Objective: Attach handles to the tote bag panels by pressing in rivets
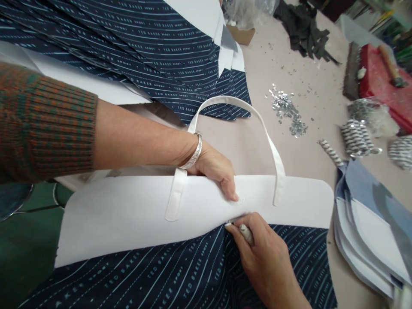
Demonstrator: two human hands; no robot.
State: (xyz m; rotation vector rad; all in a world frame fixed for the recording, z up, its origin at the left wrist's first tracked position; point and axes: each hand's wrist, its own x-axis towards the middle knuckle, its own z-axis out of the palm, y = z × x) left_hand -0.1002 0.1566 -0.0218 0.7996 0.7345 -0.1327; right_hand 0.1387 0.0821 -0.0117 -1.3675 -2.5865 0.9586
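A white bag panel [122, 210] lies in front of me, joined to dark blue printed fabric [154, 274] along its lower edge. A white strap handle [267, 128] arches from its upper part. My left hand [217, 167], with a silver bracelet [195, 154] at the wrist, grips the panel's top edge; the thumb presses on the front and the fingers are hidden behind. My right hand [265, 249] is closed at the seam between white and blue, pinching it. A short pale rod [246, 234] sticks out between its fingers, its kind unclear.
A stack of matching printed pieces [128, 51] lies at the far left. Small silver discs [286, 111] are scattered on the table [309, 159]. Black scraps [302, 30], a red block [380, 81] with a wooden-handled tool [389, 64], and stacked pale panels [370, 223] stand at the right.
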